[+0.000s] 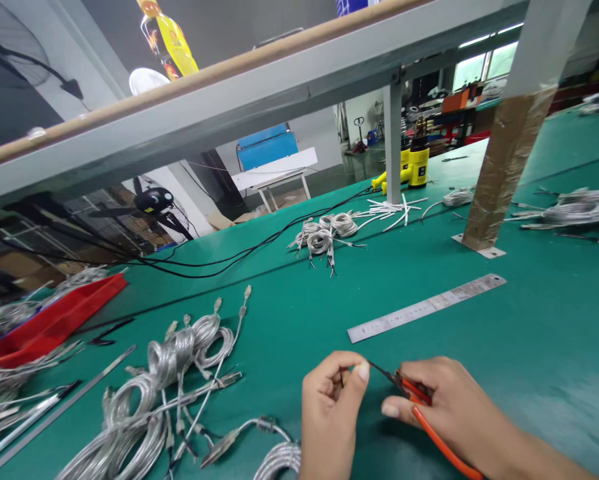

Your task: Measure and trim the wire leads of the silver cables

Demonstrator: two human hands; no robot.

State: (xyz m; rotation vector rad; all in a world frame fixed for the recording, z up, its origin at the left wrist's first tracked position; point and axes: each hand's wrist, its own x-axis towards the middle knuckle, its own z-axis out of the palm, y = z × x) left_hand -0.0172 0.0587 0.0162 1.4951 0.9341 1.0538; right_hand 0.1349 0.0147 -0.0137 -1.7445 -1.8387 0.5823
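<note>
My left hand is closed in a pinch at the bottom centre, holding the end of a silvery cable that coils below it. My right hand grips orange-handled cutters, whose dark tip touches the spot pinched by my left fingers. Both hands hover just above the green table. What exactly sits between the left fingertips is too small to see.
A steel ruler lies just beyond my hands. Several coiled silver cables lie at left, more coils further back, a red tray far left, a yellow tool and a taped post behind.
</note>
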